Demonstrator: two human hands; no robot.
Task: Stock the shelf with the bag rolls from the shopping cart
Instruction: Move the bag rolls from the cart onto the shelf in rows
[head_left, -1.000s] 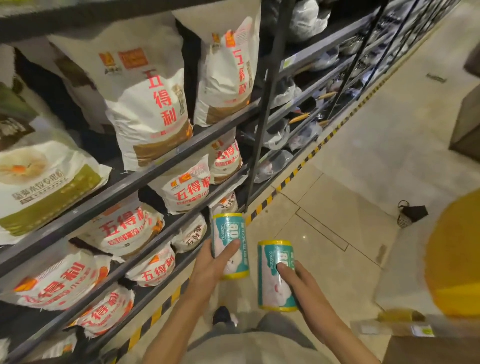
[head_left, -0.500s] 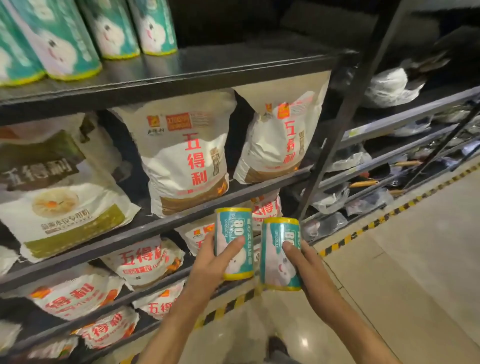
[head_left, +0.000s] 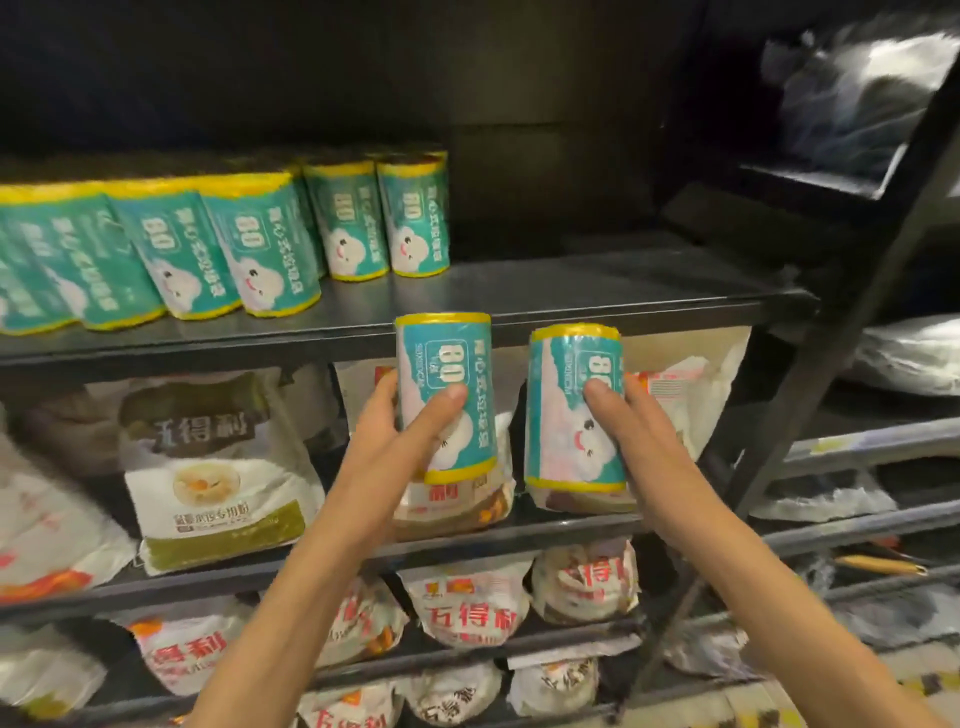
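At centre frame, step in hand: lifting two bag rolls toward the bare stretch of the top shelf (head_left: 597, 296), right of the standing row.
Left hand (head_left: 400, 441): curled round the left roll (head_left: 447, 397), thumb across its label, roll upright, top rim level with the shelf's front edge.
Right hand (head_left: 631, 431): wrapped round the right roll (head_left: 574, 408), thumb on the front, roll upright and just below the shelf edge.
Stocked rolls (head_left: 384, 218): upper left of frame, standing in rows, rightmost one near the middle of the shelf.
Flour bags (head_left: 218, 462): lower shelves, behind and below both hands.
Doing it well: raise both rolls clear of the front lip before pushing in; keep them upright with the printed side outward; set down just beside the rightmost standing roll, not touching hard enough to topple it; let go only once each base sits flat.
Risk: likely a clipped rim against the shelf edge, or a domino fall along the row.
Change from half a second ago: rolls higher against the shelving, now up at the top shelf's edge; rolls slightly further apart; top shelf and its row far fuller in view; floor stripe gone from frame.
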